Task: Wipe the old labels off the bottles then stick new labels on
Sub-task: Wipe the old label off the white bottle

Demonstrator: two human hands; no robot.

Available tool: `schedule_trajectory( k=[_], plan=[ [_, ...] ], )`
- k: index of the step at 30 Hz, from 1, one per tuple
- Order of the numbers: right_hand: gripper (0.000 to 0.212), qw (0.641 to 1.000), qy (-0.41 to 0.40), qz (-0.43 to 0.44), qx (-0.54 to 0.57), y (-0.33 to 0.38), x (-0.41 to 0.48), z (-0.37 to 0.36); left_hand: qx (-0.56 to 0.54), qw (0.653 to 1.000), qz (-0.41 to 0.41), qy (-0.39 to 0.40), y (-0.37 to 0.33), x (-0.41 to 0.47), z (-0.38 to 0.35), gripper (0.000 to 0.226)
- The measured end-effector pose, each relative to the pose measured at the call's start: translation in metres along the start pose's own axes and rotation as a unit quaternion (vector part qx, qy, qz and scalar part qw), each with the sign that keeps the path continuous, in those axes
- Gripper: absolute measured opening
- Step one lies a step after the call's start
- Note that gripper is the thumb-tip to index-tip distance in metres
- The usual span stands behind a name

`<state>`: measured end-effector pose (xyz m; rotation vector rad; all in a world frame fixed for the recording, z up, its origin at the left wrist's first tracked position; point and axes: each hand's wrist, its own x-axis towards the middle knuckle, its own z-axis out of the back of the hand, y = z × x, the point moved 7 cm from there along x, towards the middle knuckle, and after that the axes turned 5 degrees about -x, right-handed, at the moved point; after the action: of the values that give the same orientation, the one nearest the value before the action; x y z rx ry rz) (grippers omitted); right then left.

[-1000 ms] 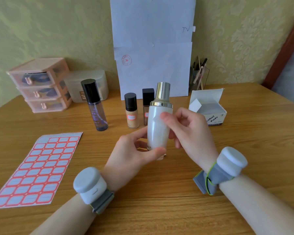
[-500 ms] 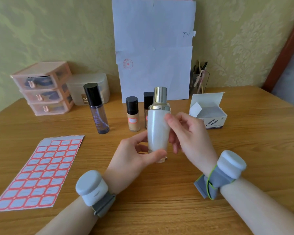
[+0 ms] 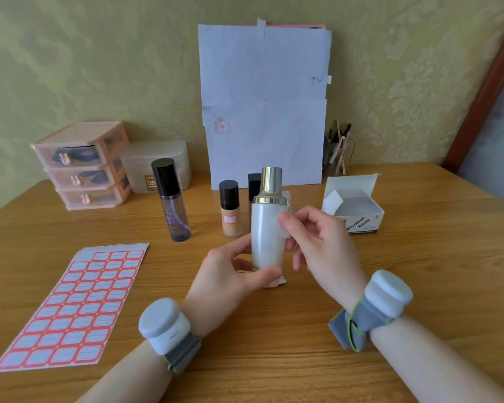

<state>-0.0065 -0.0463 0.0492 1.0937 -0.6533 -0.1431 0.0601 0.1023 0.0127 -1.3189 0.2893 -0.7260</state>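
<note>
Obs.: We hold the white bottle upright over the middle of the table, silver cap on. We cannot tell whether its base touches the wood.

Left hand: thumb and fingers curled round the lower body. We judge this low hold steadies the bottle and leaves the upper wall free.

Right hand: fingertips pinched together on what looks like a small white pad, pressed to the bottle's upper right side. The pad is mostly hidden.

Step, as we judge it: wiping, with no new label on this bottle yet. A red scrap shows near the base, beside the left thumb. We cannot confirm it is old label.

Supplies: open alcohol pads box toward the right edge, near the wiping hand. Label sheet lies flat at the near left corner, ready for sticking.

Waiting toward the far edge: purple bottle, and a foundation bottle with a red-bordered label.
</note>
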Motion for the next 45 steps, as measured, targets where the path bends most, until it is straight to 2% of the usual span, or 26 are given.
schedule_trajectory(
  k=[4,8,10,14,18,21,25,27,29,31,32,37,40,42,45],
  plan=[
    [0.022,0.998,0.037,-0.024,-0.035,-0.011,0.002,0.004,-0.074,0.997,0.031,0.0,0.006,0.002,0.002,0.037],
    [0.007,0.994,0.067,-0.08,-0.037,-0.024,0.002,0.014,-0.088,0.995,0.035,-0.004,0.007,0.003,0.005,0.037],
    [0.006,0.989,0.093,-0.097,-0.056,-0.03,-0.001,0.02,-0.085,0.996,0.038,-0.004,0.008,0.003,0.004,0.038],
    [0.004,0.972,0.099,-0.105,-0.185,-0.045,-0.009,0.031,-0.068,0.997,0.036,-0.002,0.008,0.005,0.004,0.04],
    [0.013,0.937,0.106,-0.111,-0.313,-0.055,-0.013,0.035,-0.059,0.998,0.037,0.001,0.006,0.003,0.003,0.04],
    [0.026,0.93,0.118,-0.122,-0.327,-0.058,-0.012,0.041,-0.055,0.998,0.039,-0.003,0.005,0.004,0.005,0.039],
    [0.024,0.929,0.09,-0.1,-0.346,-0.042,-0.008,0.045,-0.047,0.998,0.038,-0.009,0.001,0.004,0.015,0.041],
    [0.021,0.946,0.065,-0.082,-0.305,-0.029,-0.004,0.041,-0.036,0.999,0.035,-0.016,0.0,0.004,0.022,0.043],
    [0.02,0.978,0.076,-0.103,-0.165,-0.018,-0.002,0.026,-0.027,0.999,0.032,-0.028,0.001,0.003,0.031,0.047],
    [0.018,0.982,0.117,-0.15,0.003,-0.005,-0.004,-0.002,-0.019,0.998,0.028,-0.045,0.001,0.002,0.041,0.046],
    [0.019,0.978,0.131,-0.155,0.04,0.001,-0.005,-0.015,-0.016,0.998,0.025,-0.055,0.001,0.001,0.046,0.047],
    [0.022,0.986,0.13,-0.101,0.037,0.017,-0.005,-0.07,-0.006,0.99,0.04,-0.134,0.015,-0.001,0.08,0.054],
    [0.035,0.988,0.124,-0.091,0.004,0.015,-0.005,-0.094,0.007,0.984,0.047,-0.171,0.025,0.0,0.091,0.052],
    [0.021,0.99,0.112,-0.079,-0.016,0.013,-0.004,-0.104,0.015,0.981,0.051,-0.187,0.03,0.004,0.096,0.051],
    [0.023,0.99,0.109,-0.076,-0.038,0.006,-0.002,-0.115,0.033,0.98,0.065,-0.187,0.037,0.012,0.095,0.052]
  ],
)
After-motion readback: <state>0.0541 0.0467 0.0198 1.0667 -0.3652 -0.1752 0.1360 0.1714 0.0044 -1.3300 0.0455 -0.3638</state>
